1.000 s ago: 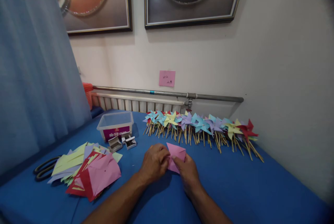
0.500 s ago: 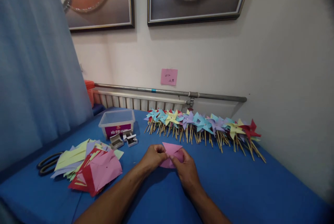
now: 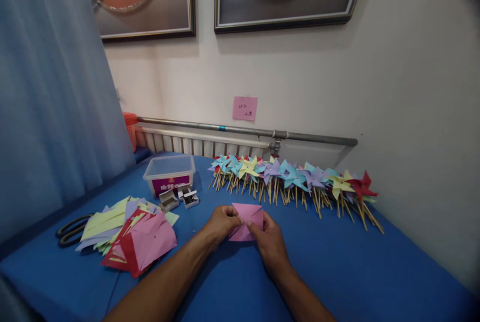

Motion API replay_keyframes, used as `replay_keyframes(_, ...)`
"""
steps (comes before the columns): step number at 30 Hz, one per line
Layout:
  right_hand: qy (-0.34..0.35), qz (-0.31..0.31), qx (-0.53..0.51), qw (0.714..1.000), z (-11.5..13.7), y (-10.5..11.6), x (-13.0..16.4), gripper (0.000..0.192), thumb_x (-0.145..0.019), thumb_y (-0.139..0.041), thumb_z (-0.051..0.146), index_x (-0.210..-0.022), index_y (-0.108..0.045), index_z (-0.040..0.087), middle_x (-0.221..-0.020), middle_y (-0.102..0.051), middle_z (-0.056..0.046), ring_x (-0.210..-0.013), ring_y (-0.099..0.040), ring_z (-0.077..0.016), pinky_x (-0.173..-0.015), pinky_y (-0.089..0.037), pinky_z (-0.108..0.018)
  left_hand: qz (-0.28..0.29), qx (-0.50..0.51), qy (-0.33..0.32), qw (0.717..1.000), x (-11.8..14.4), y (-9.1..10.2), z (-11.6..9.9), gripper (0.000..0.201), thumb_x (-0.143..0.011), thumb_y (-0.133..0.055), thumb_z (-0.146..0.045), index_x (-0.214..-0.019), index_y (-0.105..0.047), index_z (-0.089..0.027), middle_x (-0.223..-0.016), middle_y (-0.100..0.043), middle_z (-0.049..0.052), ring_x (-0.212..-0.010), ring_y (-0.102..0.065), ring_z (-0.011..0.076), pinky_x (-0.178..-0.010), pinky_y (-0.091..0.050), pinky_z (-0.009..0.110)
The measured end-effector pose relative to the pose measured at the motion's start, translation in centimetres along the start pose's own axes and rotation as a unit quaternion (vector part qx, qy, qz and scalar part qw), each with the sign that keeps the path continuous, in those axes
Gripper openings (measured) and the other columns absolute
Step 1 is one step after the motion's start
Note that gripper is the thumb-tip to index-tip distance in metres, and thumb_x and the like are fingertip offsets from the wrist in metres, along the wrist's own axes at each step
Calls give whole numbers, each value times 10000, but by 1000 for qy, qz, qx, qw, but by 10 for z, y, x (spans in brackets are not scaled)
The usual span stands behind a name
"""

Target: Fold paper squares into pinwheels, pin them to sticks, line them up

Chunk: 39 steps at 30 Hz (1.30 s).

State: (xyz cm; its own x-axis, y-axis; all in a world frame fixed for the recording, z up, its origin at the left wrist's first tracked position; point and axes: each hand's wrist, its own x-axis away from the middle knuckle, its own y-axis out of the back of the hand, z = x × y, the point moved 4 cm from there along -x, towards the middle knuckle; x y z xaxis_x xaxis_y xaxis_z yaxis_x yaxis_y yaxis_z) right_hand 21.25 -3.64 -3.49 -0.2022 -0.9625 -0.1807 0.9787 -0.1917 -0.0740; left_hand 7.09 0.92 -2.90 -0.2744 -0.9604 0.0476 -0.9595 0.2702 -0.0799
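A pink paper square with slits cut in from its corners is held between my two hands, above the blue tabletop. My left hand pinches its left side between thumb and fingers. On the right side my right hand grips it, thumb on the front and fingers behind. Left of my hands lies a loose pile of coloured paper pieces, with a pink sheet and red ones on top. Beyond them, small open boxes stand together, one holding tiny dark metal pieces.
Finished paper pinwheels on thin sticks lie in a long row at the back. A clear plastic tub stands behind the boxes. Black-handled scissors lie partly under the paper pile. A grey pipe runs along the wall.
The pink paper has flattened between my hands, and my right thumb has shifted slightly across its front. The whole view has moved a little.
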Motion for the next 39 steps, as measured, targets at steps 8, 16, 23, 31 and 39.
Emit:
replay_keyframes(8, -20, 16, -58, 998, -10, -1, -3, 347, -723, -770, 440, -961, -694, 199, -846, -767, -49, -747, -688, -244, -695, -550, -353, -4, 25, -4, 1000, -1, 0, 0, 267, -533, -747, -296, -559, -503, -189, -493, -494, -50, -473, -384, 79, -514, -271, 234)
replay_keyframes(16, -19, 3, -69, 997, -9, -1, -4, 327, -693, -789, 386, -934, -683, 191, -798, -746, -21, -699, -658, -210, -674, -530, -325, -19, 30, -1, 999, -1, 1, 0, 293, -528, -747, -300, -551, -474, -197, -472, -466, -63, -455, -354, 66, -500, -254, 229)
replay_keyframes(23, -12, -11, -49, 999, -9, 0, -3, 333, -680, -799, 402, -915, -686, 197, -779, -744, -20, -701, -657, -217, -665, -526, -324, -19, 40, 5, 999, 3, -2, -1, 329, -510, -770, -333, -560, -472, -201, -478, -474, -62, -451, -359, 66, -478, -250, 230)
replay_keyframes(31, -9, -1, -64, 998, -7, -1, -2, 393, -724, -804, 521, -926, -692, 203, -802, -743, -21, -711, -660, -214, -690, -525, -332, -26, 24, 4, 999, 2, 0, 0, 293, -564, -772, -306, -580, -504, -188, -480, -489, -57, -443, -363, 70, -470, -251, 227)
replay_keyframes(39, -68, 13, -191, 979, 2, -8, 0, 401, -702, -826, 560, -865, -672, 228, -799, -746, -20, -781, -702, -247, -694, -556, -354, -28, -7, 18, 999, -1, -3, 8, 296, -592, -767, -261, -569, -479, -198, -471, -453, -70, -428, -323, 61, -444, -207, 226)
